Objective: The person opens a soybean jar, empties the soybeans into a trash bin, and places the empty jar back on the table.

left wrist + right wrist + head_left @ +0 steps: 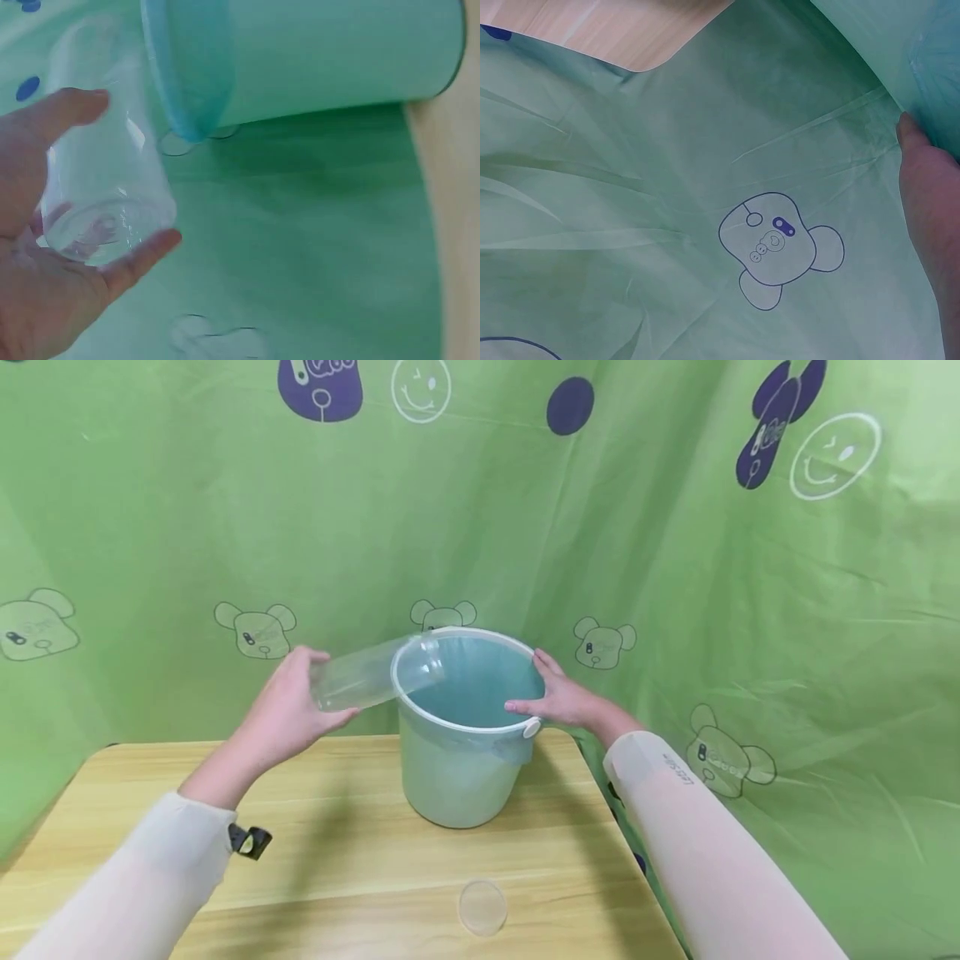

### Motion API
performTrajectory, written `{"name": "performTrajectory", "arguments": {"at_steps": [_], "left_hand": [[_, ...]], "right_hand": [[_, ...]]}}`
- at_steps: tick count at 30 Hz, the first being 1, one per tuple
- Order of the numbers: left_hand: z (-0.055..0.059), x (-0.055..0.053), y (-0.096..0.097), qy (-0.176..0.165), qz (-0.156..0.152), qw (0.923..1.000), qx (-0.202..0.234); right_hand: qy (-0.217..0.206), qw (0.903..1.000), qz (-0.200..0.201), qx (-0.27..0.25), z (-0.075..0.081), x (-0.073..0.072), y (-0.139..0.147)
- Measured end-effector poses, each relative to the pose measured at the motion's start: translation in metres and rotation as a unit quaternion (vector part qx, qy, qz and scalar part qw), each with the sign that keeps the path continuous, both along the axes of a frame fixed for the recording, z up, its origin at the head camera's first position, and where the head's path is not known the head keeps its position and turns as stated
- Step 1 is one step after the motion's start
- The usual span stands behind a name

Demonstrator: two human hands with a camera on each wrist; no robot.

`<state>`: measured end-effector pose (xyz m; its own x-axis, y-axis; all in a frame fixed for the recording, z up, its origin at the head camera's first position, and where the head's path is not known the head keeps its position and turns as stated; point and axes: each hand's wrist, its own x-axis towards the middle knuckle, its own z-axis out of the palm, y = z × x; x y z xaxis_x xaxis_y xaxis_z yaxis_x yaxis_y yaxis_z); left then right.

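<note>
My left hand point(291, 710) grips a clear plastic jar point(358, 675) around its base end. The jar lies nearly sideways in the air, its mouth end over the left rim of a pale green trash can point(459, 777). Through the jar's wall in the left wrist view, nothing shows inside. A bluish liner bag point(487, 668) lines the can and folds down outside below a white rim ring. At the can's right side, my right hand point(566, 697) holds the rim, thumb over the inner side. The right wrist view catches only part of that hand, against the can.
The can stands upright towards the back of a wood-grain table point(360, 860). A clear round disc, like a lid point(483, 907), lies flat near the front. Behind and to the right hangs a green printed curtain point(187, 527), close to the table's edges.
</note>
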<state>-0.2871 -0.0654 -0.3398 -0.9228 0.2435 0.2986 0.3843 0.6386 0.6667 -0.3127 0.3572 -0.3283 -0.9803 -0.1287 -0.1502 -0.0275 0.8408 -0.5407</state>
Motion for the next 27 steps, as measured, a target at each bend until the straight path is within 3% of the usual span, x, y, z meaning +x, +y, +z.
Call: {"name": "performTrajectory", "arguments": {"at_steps": [4,10,17,20,25,27], "left_hand": [[-0.027,0.014,-0.012,-0.051,0.003,0.9965,0.067],[-0.075,0.045,-0.026,-0.1,-0.01,0.9875,0.122],[-0.145,0.083,-0.04,-0.134,0.061,0.9859,0.079],[-0.174,0.094,-0.042,-0.154,0.07,0.9831,0.07],[-0.21,0.11,-0.046,-0.172,0.075,0.9805,0.059],[-0.218,0.115,-0.048,-0.182,0.074,0.9789,0.057]], "right_hand": [[0.002,1.0,-0.003,-0.003,-0.001,0.0,0.001],[0.001,0.9999,-0.008,-0.014,-0.002,0.0,0.001],[0.023,0.9992,-0.016,-0.028,-0.005,0.0,-0.007],[0.053,0.9959,-0.045,-0.058,-0.011,0.007,-0.007],[0.112,0.9803,-0.097,-0.131,-0.029,0.021,-0.006],[0.114,0.9677,-0.117,-0.192,-0.035,0.027,-0.009]]}}
